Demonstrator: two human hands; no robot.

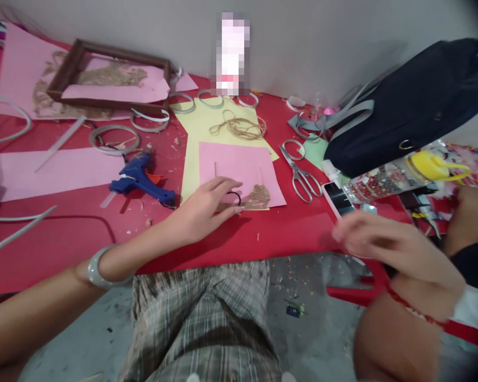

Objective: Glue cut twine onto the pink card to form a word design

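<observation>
Left hand (205,208) lies open, fingers slightly curved over a black cord loop (235,198) on a pink paper sheet (231,164), beside a patch of twine (258,197) at the sheet's lower edge. Sheet sits on yellow paper (191,132), near the front edge of the red table (83,249). Blue hot glue gun (141,180) just left of it. Right hand (382,244) hovers over the table's front edge, fingers loosely curled, near a smartphone (336,199); whether it grips anything, cannot tell. Steel scissors (300,175) lie between the sheet and the smartphone.

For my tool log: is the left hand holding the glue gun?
No, the left hand rests on pink paper, away from the blue glue gun.
</observation>
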